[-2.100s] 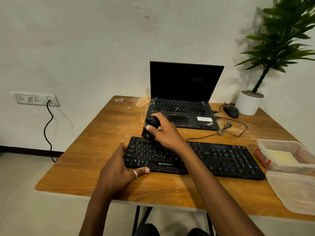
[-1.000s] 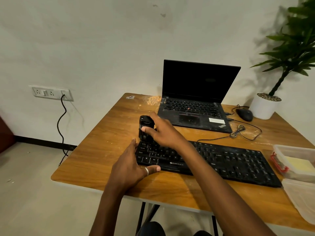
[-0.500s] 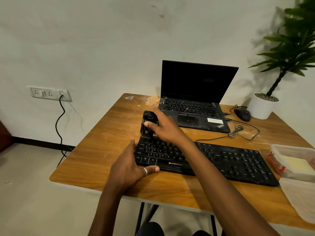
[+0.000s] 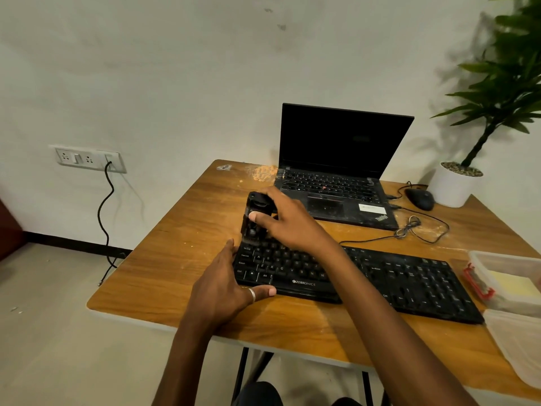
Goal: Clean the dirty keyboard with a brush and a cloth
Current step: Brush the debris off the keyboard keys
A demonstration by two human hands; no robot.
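Wooden table [image 4: 175, 259] planks are filling the middle of your view, standing against a pale wall with a wall socket [image 4: 87, 158] and a black cable [image 4: 105, 212] hanging from it. A black Zebronics keyboard [image 4: 409, 282] is lying across the near part of the table, speckled with pale dust.

Your left hand [image 4: 222, 291] is bracing the keyboard's left end. Its fingers are stretching almost straight along the side, and the ringed thumb is pressing against the front edge. Your right hand [image 4: 292, 224] is reaching over the keys and gripping a black brush [image 4: 253, 218], with the thumb lying on its side and the fingers curling round it. The brush is standing nearly upright, its bristle end touching the keyboard's far left corner.

Behind the keyboard an open laptop [image 4: 336, 159] is sitting with a dark screen, and a small heap of orange powder [image 4: 263, 172] is lying just beside its left corner. To the right, a mouse [image 4: 420, 199] is resting near a potted plant [image 4: 456, 186]. At the right edge a clear plastic container [image 4: 497, 259] is holding a yellow cloth [image 4: 509, 284], and its lid [image 4: 515, 341] is lying just in front of it.
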